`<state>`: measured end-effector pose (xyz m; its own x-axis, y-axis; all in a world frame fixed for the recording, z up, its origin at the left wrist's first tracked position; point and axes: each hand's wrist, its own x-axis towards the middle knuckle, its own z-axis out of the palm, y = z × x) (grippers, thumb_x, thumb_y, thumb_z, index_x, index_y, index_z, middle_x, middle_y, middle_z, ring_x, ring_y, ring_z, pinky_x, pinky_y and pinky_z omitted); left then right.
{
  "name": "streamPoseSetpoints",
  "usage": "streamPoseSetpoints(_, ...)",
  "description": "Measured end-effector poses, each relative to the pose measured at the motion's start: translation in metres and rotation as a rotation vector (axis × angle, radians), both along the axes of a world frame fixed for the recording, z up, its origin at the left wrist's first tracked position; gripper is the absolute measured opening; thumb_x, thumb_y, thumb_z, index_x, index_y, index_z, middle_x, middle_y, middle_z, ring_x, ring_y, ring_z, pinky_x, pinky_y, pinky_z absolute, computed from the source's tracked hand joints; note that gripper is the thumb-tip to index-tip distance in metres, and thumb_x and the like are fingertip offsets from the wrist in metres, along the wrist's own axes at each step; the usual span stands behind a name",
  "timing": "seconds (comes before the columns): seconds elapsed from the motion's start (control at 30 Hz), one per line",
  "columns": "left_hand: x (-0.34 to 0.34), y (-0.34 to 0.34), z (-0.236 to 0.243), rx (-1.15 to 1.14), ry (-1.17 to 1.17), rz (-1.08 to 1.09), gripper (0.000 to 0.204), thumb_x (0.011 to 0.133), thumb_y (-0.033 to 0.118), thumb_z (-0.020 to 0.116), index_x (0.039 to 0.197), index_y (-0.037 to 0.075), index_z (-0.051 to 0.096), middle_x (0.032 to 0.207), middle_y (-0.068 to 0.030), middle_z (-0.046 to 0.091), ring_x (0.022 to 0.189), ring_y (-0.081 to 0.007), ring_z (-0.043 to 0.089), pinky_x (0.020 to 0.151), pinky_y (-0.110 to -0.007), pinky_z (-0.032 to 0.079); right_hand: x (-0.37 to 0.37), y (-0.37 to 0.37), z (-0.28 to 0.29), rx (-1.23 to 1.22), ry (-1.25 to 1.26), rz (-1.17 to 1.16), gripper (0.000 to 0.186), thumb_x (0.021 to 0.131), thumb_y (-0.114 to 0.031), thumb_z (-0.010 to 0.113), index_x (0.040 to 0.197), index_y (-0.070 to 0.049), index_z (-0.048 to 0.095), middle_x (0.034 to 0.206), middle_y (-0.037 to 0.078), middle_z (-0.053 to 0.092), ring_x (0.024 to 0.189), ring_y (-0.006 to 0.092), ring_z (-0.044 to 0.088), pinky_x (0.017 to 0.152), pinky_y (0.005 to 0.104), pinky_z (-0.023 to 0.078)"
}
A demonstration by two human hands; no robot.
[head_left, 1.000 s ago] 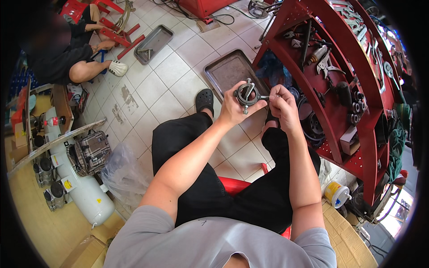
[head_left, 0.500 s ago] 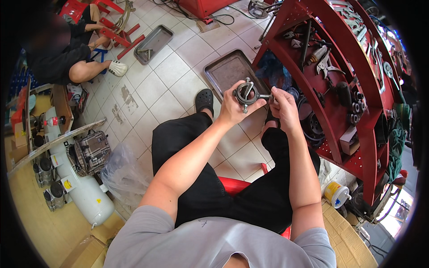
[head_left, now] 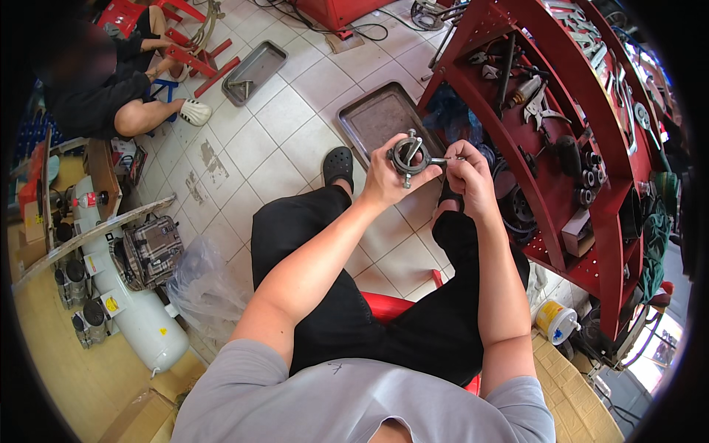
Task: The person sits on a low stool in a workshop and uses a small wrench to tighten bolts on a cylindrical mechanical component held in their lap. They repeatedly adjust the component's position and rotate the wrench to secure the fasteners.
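Note:
My left hand [head_left: 385, 177] is wrapped round a round metal clamp tool [head_left: 406, 155] with bolts through its ring and a bar across the middle, held upright over my knees. A threaded bolt or rod [head_left: 441, 160] sticks out of the ring's right side, and my right hand [head_left: 469, 177] has its fingers closed on that rod's outer end. Beyond both hands, a shallow metal tray [head_left: 373, 111] lies on the tiled floor.
Red tool shelving [head_left: 532, 207] with wrenches and pliers stands close on my right. A co-worker [head_left: 133, 118] sits at upper left near red stands and a smaller tray [head_left: 269, 55]. At lower left are a white air tank [head_left: 148, 332] and a clear plastic bag [head_left: 203, 273].
My right hand's fingers shifted on the end of the rod, rising and then curling back down. The clamp tool and my left hand have barely moved.

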<state>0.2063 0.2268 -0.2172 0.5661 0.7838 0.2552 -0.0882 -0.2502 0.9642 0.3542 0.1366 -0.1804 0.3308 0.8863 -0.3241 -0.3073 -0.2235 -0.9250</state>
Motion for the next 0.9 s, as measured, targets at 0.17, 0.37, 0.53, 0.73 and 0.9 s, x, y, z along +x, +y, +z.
streamPoseSetpoints(0.17,-0.0008,0.0006,0.0008,-0.022,0.005,0.006,0.035,0.069,0.023,0.083,0.079,0.003,0.055,0.071,-0.003,0.054,0.063,-0.0151,0.05,0.062,-0.028,0.044,0.0012,0.0006,-0.0003,-0.067,0.037,-0.018,0.016,0.085,-0.023,0.057,0.079,-0.008,0.054,0.057,-0.008,0.038,0.047,0.002,0.03,0.044,0.0206,0.018)
streamPoseSetpoints(0.37,-0.0009,0.0002,0.0009,0.012,0.009,0.007,0.037,0.069,0.024,0.083,0.081,0.003,0.055,0.07,-0.0027,0.054,0.062,-0.015,0.051,0.062,-0.028,0.045,0.0013,-0.0005,-0.0015,-0.013,0.03,0.017,0.019,0.086,-0.024,0.058,0.077,-0.009,0.054,0.058,-0.008,0.039,0.048,0.0018,0.031,0.044,0.0206,0.018)
streamPoseSetpoints(0.53,-0.0005,0.0009,0.0016,0.014,0.015,0.016,0.037,0.068,0.024,0.084,0.08,0.003,0.056,0.07,-0.0032,0.054,0.063,-0.0153,0.052,0.062,-0.028,0.045,-0.0017,0.0028,0.0006,-0.132,0.038,-0.082,0.021,0.088,-0.024,0.058,0.074,-0.009,0.053,0.057,-0.008,0.039,0.047,0.0018,0.032,0.043,0.0207,0.019)
streamPoseSetpoints(0.73,-0.0007,-0.0003,0.0025,0.01,0.02,0.007,0.037,0.068,0.024,0.083,0.08,0.003,0.056,0.071,-0.0034,0.055,0.064,-0.0158,0.053,0.063,-0.028,0.045,0.0002,0.0025,0.0006,-0.054,-0.063,-0.081,0.032,0.091,-0.033,0.057,0.069,-0.01,0.053,0.055,-0.007,0.039,0.044,0.0025,0.031,0.042,0.0213,0.019)
streamPoseSetpoints(0.9,-0.0009,-0.0002,0.0046,-0.031,0.034,0.035,0.036,0.068,0.023,0.083,0.079,0.003,0.055,0.071,-0.0033,0.055,0.064,-0.0161,0.053,0.063,-0.028,0.045,0.0006,0.0011,-0.0007,-0.137,-0.025,-0.046,0.033,0.09,-0.032,0.058,0.066,-0.011,0.051,0.054,-0.007,0.039,0.044,0.0028,0.031,0.042,0.0216,0.019)
